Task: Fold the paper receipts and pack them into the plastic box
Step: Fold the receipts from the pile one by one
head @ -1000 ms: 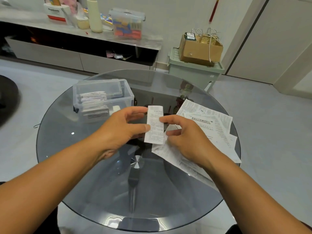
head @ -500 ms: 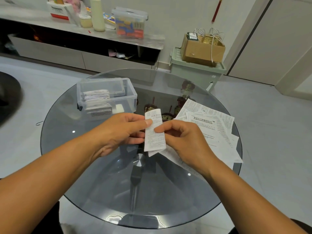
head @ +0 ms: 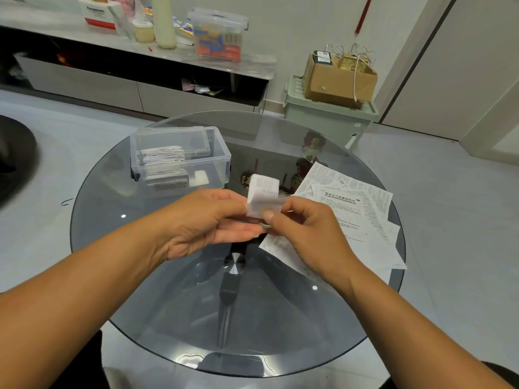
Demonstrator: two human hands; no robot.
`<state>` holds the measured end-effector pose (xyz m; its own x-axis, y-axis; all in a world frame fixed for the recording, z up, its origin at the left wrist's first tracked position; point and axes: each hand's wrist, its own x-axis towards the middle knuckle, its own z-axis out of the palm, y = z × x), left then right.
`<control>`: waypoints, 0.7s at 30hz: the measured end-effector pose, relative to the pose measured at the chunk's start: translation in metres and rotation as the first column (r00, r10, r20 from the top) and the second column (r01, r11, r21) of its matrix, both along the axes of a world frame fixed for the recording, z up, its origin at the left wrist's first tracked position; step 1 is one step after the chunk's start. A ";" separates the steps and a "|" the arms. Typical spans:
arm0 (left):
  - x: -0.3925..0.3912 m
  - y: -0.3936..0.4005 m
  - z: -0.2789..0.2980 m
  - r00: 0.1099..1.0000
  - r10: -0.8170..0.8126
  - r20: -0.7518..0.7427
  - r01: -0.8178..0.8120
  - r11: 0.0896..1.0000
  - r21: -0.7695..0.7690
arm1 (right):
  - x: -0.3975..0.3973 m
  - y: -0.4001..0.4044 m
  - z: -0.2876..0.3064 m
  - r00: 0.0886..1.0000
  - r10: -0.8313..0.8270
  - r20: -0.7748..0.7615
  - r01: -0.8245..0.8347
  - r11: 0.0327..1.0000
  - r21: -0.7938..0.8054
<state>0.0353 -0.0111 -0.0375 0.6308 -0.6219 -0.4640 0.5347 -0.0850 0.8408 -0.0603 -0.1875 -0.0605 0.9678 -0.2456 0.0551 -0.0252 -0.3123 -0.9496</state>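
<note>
A small white receipt [head: 263, 195], bent over on itself, is held in the air above the middle of the round glass table [head: 157, 304]. My left hand [head: 207, 220] pinches its left edge and my right hand [head: 303, 231] pinches its right side with thumb and fingers. The clear plastic box [head: 222, 161] stands open at the back left of the table, with folded receipts stacked inside it. A pile of unfolded receipts [head: 356, 217] lies flat on the right side of the table, partly under my right hand.
Beyond the table a low TV bench [head: 140, 88] carries bottles and a lidded box. A cardboard box [head: 337, 80] sits on a pale green storage bin [head: 323, 119] at the back right. A dark object [head: 14, 158] lies on the floor at the left.
The receipt was a long flat strip held upright; it is now bent in half, shorter, and raised a little. Both hands have closed in on it.
</note>
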 end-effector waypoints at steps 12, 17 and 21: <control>-0.005 -0.003 -0.005 0.957 -0.062 0.284 0.041 0.996 0.081 | -0.005 0.008 0.012 0.997 0.027 -0.077 -0.019 0.994 0.108; 0.005 -0.001 -0.008 0.989 0.013 0.146 -0.018 0.999 0.035 | -0.010 -0.002 0.013 0.995 0.098 0.020 -0.094 0.986 -0.141; 0.006 0.004 -0.005 0.985 -0.157 0.073 0.155 0.988 0.025 | -0.011 -0.003 0.013 0.998 0.059 0.010 -0.057 0.983 -0.172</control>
<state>0.0414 -0.0071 -0.0425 0.5597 -0.7070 -0.4323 0.4500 -0.1788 0.8750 -0.0717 -0.1906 -0.0474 0.9789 -0.1747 0.1059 0.0112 -0.4716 -0.8818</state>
